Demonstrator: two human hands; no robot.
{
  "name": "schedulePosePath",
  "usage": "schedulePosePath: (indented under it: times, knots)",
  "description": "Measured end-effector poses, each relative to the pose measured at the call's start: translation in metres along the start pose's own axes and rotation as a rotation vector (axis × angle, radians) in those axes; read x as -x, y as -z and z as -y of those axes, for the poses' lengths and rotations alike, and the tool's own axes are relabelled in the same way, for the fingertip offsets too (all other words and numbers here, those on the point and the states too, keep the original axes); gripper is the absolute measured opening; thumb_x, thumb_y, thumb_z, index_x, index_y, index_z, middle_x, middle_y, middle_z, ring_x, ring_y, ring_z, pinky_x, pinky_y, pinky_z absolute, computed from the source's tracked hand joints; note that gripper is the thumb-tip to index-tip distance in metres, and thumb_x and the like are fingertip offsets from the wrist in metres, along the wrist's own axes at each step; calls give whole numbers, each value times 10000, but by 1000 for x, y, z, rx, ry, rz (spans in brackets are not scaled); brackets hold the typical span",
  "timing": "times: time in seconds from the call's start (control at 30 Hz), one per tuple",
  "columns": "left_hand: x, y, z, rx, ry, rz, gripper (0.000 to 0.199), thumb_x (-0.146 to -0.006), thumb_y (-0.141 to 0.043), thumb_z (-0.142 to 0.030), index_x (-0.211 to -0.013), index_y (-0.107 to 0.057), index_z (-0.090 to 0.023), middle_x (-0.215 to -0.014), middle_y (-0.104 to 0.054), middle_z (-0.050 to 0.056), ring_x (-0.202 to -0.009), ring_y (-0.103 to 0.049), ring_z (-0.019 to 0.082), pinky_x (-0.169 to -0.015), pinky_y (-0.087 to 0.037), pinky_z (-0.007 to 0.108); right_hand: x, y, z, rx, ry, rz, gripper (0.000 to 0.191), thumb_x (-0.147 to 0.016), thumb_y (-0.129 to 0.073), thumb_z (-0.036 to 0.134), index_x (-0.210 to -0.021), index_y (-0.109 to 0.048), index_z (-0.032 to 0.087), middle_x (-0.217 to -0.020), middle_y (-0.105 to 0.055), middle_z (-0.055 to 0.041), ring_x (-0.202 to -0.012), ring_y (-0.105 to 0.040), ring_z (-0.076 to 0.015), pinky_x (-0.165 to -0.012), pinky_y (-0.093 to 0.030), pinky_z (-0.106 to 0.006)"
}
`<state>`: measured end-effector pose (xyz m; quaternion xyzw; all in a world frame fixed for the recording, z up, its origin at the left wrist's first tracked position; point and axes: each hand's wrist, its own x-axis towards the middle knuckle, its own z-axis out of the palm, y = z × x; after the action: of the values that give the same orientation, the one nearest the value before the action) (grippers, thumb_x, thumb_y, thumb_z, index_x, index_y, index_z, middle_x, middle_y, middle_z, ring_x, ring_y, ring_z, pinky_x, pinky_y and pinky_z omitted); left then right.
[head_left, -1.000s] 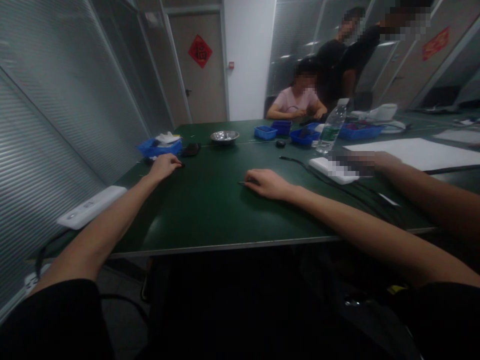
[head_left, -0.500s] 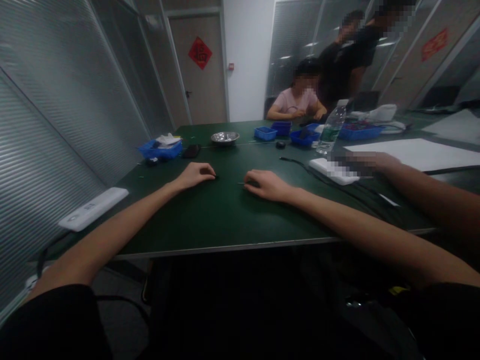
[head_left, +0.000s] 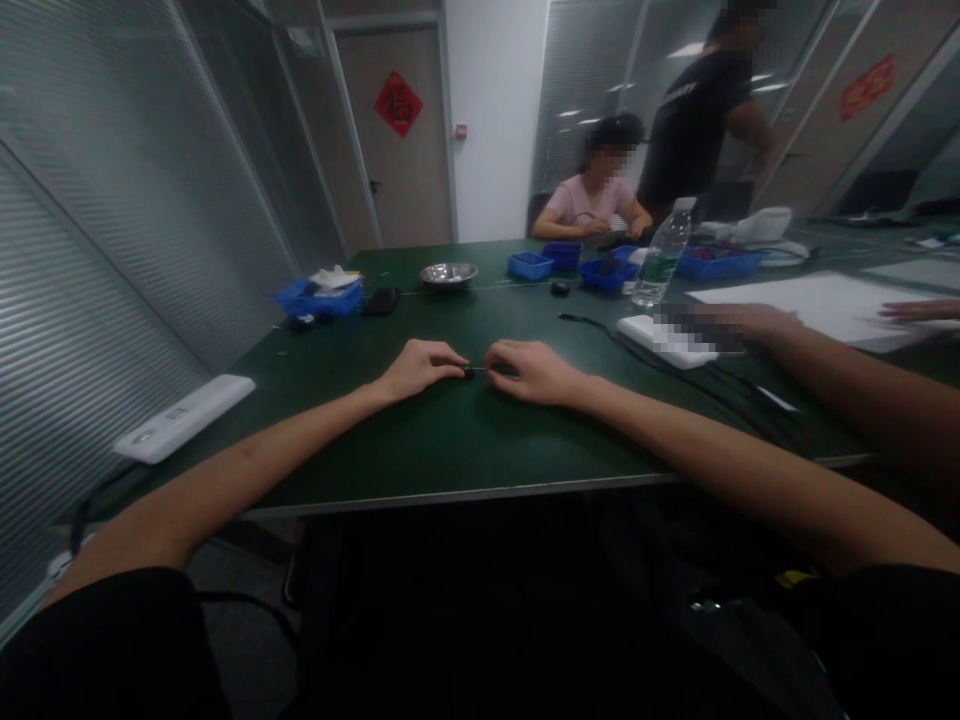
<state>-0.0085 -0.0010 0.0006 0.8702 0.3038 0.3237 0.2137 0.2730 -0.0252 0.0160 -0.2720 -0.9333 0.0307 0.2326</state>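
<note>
Over the green table (head_left: 405, 440), my left hand (head_left: 424, 369) pinches a small black piece (head_left: 469, 372) between thumb and fingertips. Just to its right, my right hand (head_left: 532, 371) is closed around a tool whose thin metal shaft (head_left: 481, 369) points left from the fingers. The tip of the shaft meets or nearly meets the black piece; the exact contact is too small to tell. The tool's handle is mostly hidden in my right hand.
Behind the hands stand a metal bowl (head_left: 448, 277), a blue tray (head_left: 321, 296) and a blue box (head_left: 530, 265). A bottle (head_left: 664, 255) and a white power strip (head_left: 667, 341) are at right, beside another person's hand (head_left: 757, 322). Another power strip (head_left: 185, 418) lies left.
My left hand has moved right with the black piece, up to the metal shaft. My right hand has hardly moved. A second hand of the neighbouring person has appeared over the paper at right.
</note>
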Motion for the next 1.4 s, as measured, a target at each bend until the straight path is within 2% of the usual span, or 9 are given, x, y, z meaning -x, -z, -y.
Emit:
schedulePosePath:
  times: [0.37, 0.7, 0.93, 1.03, 1.23, 1.4]
  knots:
    - [0, -1, 0, 32, 0, 3, 210, -911, -756, -364, -1058, -845, -241, -1063, -780, 87, -923, -708, 219, -812, -529, 345, 1, -5, 2, 3, 9, 7, 186, -1004, -543, 311, -1130, -615, 194, -1062, -666, -84, -817, -595, -184, -740, -421, -295]
    - [-4, 2, 18, 223, 108, 46, 251, -861, -791, -373, -1040, -839, -204, -1083, -795, 99, -1011, -729, 252, -938, -555, 391, 1, -9, 5, 28, 15, 20, 195, -1042, -503, 330, -1179, -573, 209, -1118, -646, -96, -819, -591, -194, -734, -432, -314]
    - [-1, -1, 10, 143, 25, 19, 174, -875, -780, -328, -973, -832, -194, -1051, -763, 95, -998, -704, 233, -942, -536, 383, 0, -10, 9, -31, 3, 19, 152, -1043, -511, 308, -1121, -576, 195, -1062, -654, -92, -856, -600, -198, -760, -443, -313]
    - [-2, 0, 11, 193, 50, 42, 181, -870, -785, -342, -962, -830, -193, -1052, -764, 96, -998, -707, 233, -945, -537, 382, 0, -9, 11, -25, 2, 24, 168, -1051, -504, 316, -1142, -578, 195, -1087, -649, -96, -864, -604, -199, -753, -443, -314]
    - [-5, 3, 18, 282, 116, 93, 238, -864, -793, -373, -1004, -820, -183, -1051, -777, 97, -1008, -715, 240, -949, -541, 386, 0, -7, 17, 89, 7, 47, 216, -1070, -486, 342, -1199, -581, 197, -1126, -633, -95, -752, -567, -170, -674, -399, -309]
    - [-1, -2, 5, 188, 10, 86, 177, -881, -779, -316, -986, -802, -175, -1044, -755, 88, -1000, -700, 228, -956, -529, 378, -1, -9, 20, 83, 37, 66, 214, -1073, -483, 336, -1210, -574, 199, -1103, -627, -87, -777, -578, -172, -678, -400, -304]
